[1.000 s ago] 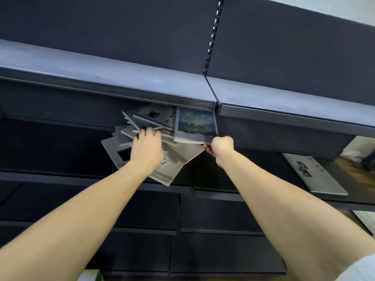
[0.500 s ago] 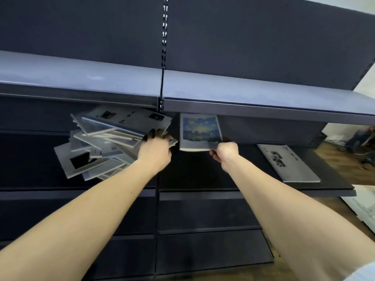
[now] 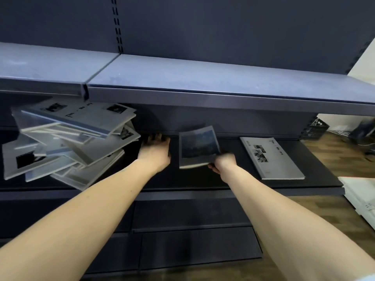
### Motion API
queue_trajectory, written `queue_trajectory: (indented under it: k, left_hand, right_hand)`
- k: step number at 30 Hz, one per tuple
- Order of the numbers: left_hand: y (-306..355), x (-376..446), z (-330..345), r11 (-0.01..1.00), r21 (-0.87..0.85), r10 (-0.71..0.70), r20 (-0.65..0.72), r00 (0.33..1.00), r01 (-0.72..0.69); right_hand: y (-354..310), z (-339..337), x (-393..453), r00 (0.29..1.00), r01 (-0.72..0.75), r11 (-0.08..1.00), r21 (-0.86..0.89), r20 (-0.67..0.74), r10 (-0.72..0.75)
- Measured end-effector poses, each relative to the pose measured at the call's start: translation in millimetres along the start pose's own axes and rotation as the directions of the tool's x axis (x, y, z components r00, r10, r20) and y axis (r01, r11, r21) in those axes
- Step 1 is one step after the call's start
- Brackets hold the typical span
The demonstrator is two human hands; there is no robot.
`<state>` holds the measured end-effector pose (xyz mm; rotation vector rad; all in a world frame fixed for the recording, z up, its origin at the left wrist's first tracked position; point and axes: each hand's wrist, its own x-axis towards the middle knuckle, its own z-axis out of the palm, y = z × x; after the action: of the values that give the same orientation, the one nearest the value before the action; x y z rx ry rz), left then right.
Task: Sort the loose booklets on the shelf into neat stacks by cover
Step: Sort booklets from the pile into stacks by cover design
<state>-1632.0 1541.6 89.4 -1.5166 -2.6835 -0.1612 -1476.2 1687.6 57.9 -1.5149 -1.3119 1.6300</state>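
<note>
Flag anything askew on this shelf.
The grey booklet pile at the left is fanned out crookedly, corners pointing different ways and some overhanging the shelf edge. The single grey booklet at right lies flat.

— Where are the hands?
— The right hand (image 3: 223,162) pinches a blue booklet (image 3: 197,147) by its lower corner, above the shelf (image 3: 316,179). The left hand (image 3: 155,152) reaches in beside the loose pile (image 3: 71,138) at the shelf's left end.
— Anything else?
— A grey booklet (image 3: 271,158) lies flat near the right end.
</note>
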Motion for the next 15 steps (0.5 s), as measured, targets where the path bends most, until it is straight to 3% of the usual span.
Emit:
queue_trajectory:
  k: [5,15]
  left_hand:
    - [19.3,3.6,12.7,0.999,0.012,-0.047,0.069,0.996,0.046]
    - [20.7,11.7,38.5,0.995,0.037,-0.095,0.159,0.983,0.090]
  right_hand:
    - [17.6,-12.6,21.0,0.995,-0.026,1.000,0.001,0.101,0.025]
    - [31.5,8.8,40.7,0.981,-0.120,0.992,-0.041,0.150,0.125]
